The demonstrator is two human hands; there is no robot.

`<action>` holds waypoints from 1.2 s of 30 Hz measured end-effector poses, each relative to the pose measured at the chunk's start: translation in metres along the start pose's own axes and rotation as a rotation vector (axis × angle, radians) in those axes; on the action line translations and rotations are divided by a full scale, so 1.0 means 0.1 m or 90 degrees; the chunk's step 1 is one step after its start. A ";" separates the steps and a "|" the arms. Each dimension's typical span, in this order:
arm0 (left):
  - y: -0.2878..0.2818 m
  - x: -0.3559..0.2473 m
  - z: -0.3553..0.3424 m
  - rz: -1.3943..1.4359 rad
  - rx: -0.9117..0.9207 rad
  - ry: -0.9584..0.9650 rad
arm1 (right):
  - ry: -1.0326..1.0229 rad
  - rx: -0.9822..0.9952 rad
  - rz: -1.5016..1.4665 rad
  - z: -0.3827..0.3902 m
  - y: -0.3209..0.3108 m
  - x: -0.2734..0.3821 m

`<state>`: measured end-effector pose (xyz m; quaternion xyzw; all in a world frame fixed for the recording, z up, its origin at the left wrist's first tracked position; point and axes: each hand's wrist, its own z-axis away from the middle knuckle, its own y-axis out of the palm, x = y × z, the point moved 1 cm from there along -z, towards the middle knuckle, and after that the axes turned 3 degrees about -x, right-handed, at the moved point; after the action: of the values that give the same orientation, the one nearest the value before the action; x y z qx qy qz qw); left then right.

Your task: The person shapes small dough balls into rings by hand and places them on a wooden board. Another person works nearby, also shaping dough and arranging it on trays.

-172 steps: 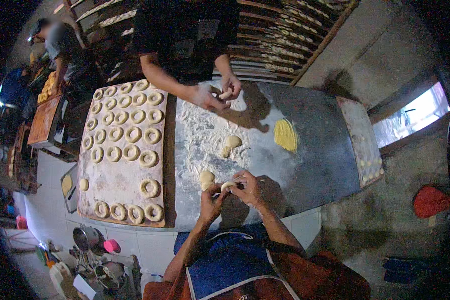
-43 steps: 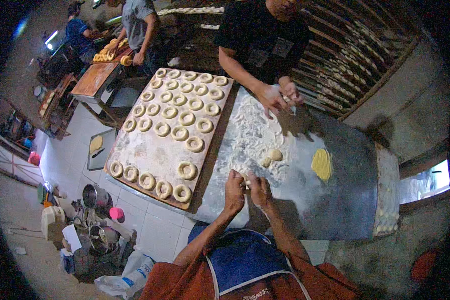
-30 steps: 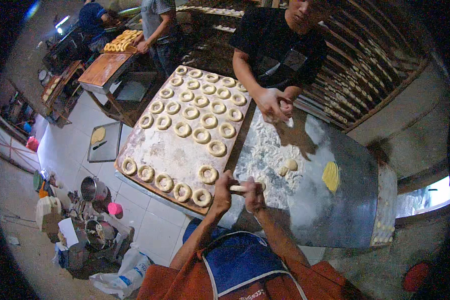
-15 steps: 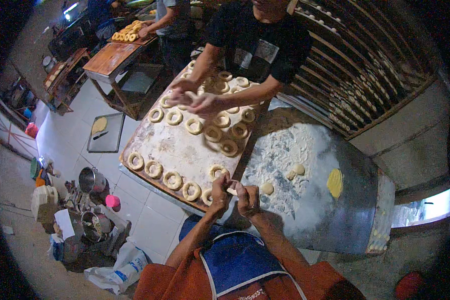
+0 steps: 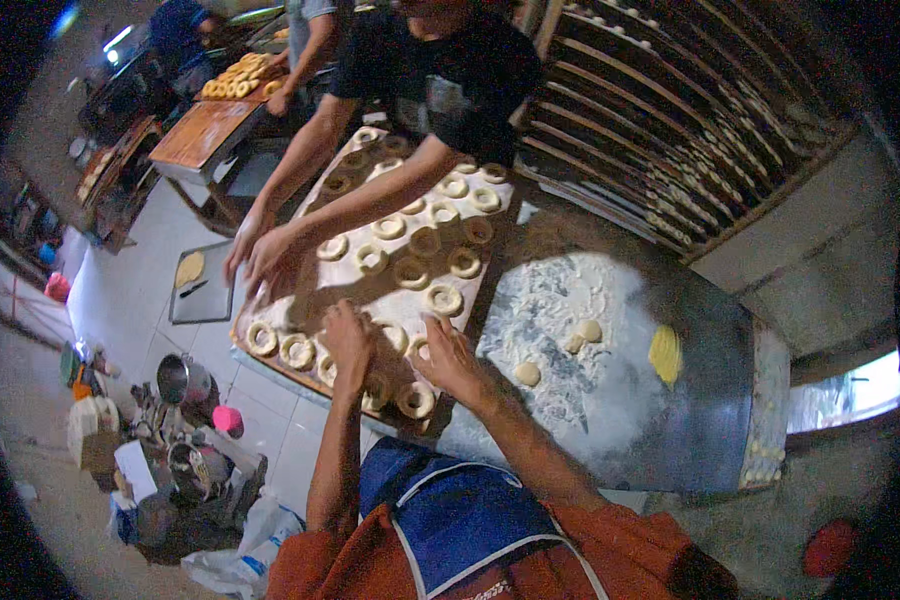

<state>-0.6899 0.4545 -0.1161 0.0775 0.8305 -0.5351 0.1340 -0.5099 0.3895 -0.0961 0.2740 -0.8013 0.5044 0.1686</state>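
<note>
My left hand (image 5: 346,343) is over the floured wooden board (image 5: 325,285), its fingers loosely apart and bent downward. My right hand (image 5: 450,355) is open near the board's right side, fingers spread. A pale dough ring (image 5: 392,326) lies between them; whether either touches it is unclear. More rings (image 5: 444,299) sit on the board, some in shadow. Beside it, the metal table (image 5: 620,420) carries scattered flour, small round dough pieces (image 5: 527,374) and a yellow smear (image 5: 665,355).
A co-worker's two hands (image 5: 258,258) reach across the board's left side. A tray (image 5: 220,300) lies at left, with pots (image 5: 175,385) and bags below. Behind are a side bench (image 5: 195,140) with browned rings, other people and a slatted rack (image 5: 650,120).
My hands, which gripped a dough strand near the board's front right, have moved forward and left and separated. The co-worker's hands have swung left across the board.
</note>
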 end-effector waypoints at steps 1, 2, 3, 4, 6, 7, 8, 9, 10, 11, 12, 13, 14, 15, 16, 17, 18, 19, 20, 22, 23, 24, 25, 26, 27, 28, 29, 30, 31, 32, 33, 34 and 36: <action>-0.06 -0.04 0.06 0.048 -0.004 -0.007 | 0.088 0.119 -0.027 0.01 -0.21 -0.02; -0.21 -0.14 0.10 0.100 -0.004 -0.010 | 0.115 0.129 -0.020 0.13 -0.38 -0.22; -0.31 -0.17 0.19 0.147 -0.004 -0.019 | 0.139 0.144 -0.019 0.30 -0.57 -0.40; -0.29 -0.18 0.35 0.168 -0.026 0.009 | 0.161 0.135 0.074 0.46 -0.76 -0.53; -0.22 -0.27 0.66 0.205 -0.071 0.065 | 0.118 0.173 0.210 0.65 -1.21 -0.75; -0.33 -0.52 0.70 0.309 0.001 0.065 | 0.130 0.178 0.226 0.81 -1.32 -0.95; -0.48 -0.77 0.75 0.404 0.071 0.062 | 0.132 0.182 0.222 0.89 -1.36 -1.04; -0.51 -0.94 0.82 0.458 0.062 0.113 | 0.132 0.187 0.218 0.95 -1.39 -1.11; -0.47 -1.06 0.98 0.561 0.177 0.045 | 0.121 0.195 0.200 0.93 -1.45 -1.11; -0.42 -1.19 1.06 0.526 0.188 0.141 | 0.111 0.201 0.186 0.92 -1.51 -1.13; -0.35 -1.28 1.17 0.591 0.237 0.166 | 0.217 0.213 0.088 0.95 -1.53 -1.17; -0.34 -1.44 1.25 0.618 0.339 0.099 | 0.324 0.223 -0.011 1.01 -1.51 -1.24; -0.34 -1.60 1.32 0.643 0.441 0.031 | 0.428 0.230 -0.110 1.10 -1.49 -1.32; -0.29 -1.70 1.40 0.691 0.481 0.010 | 0.351 0.078 -0.231 1.27 -1.40 -1.45; -0.18 -1.76 1.49 0.737 0.516 -0.020 | 0.369 0.024 -0.299 1.30 -1.40 -1.42; -0.11 -1.82 1.56 0.782 0.554 -0.045 | 0.387 -0.035 -0.367 1.28 -1.41 -1.30; -0.04 -1.85 1.61 0.795 0.551 -0.055 | 0.404 -0.094 -0.434 1.29 -1.43 -1.25; -0.06 -1.90 1.63 0.806 0.553 -0.064 | 0.398 -0.081 -0.457 1.29 -1.43 -1.24; -0.07 -1.94 1.66 0.817 0.555 -0.075 | 0.404 -0.086 -0.511 1.32 -1.47 -1.23; -0.10 -2.03 1.73 0.891 0.534 -0.116 | 0.413 -0.093 -0.623 1.33 -1.55 -1.15; -0.11 -2.05 1.77 0.942 0.546 -0.167 | 0.437 -0.032 -0.648 1.37 -1.56 -1.18; -0.12 -2.08 1.80 0.994 0.556 -0.220 | 0.435 0.026 -0.657 1.39 -1.62 -1.23; -0.07 -2.07 1.85 1.048 0.564 -0.215 | 0.429 0.087 -0.668 1.41 -1.67 -1.27; -0.15 -2.10 1.81 1.065 0.621 -0.226 | 0.425 0.146 -0.677 1.37 -1.73 -1.25; -0.24 -2.13 1.76 1.081 0.678 -0.236 | 0.398 0.130 -0.835 1.36 -1.80 -1.20; -0.32 -2.15 1.72 1.100 0.732 -0.245 | 0.409 0.119 -0.786 1.40 -1.79 -1.26; -0.25 -2.10 1.77 1.165 0.751 -0.214 | 0.418 0.107 -0.737 1.43 -1.78 -1.31; -0.26 -2.09 1.80 1.146 0.716 -0.191 | 0.521 0.085 -0.906 1.45 -1.75 -1.36; -0.32 -2.13 1.81 1.124 0.686 -0.169 | 0.636 0.036 -1.068 1.34 -1.80 -1.24; -0.38 -2.16 1.82 1.101 0.657 -0.148 | 0.624 0.042 -1.051 1.31 -1.76 -1.27; -0.43 -2.19 1.82 1.115 0.655 -0.208 | 0.611 0.048 -1.034 1.30 -1.70 -1.33; -0.37 -2.21 1.84 1.108 0.626 -0.224 | 0.595 0.051 -1.015 1.27 -1.67 -1.35; -0.19 -2.22 1.87 1.095 0.559 -0.260 | 0.568 0.052 -0.814 1.14 -1.72 -1.20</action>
<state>-0.4577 0.2798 -0.1047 0.6039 0.1798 -0.5190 0.5776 -0.3093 0.2605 -0.0881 0.4594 -0.3252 0.4008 0.7229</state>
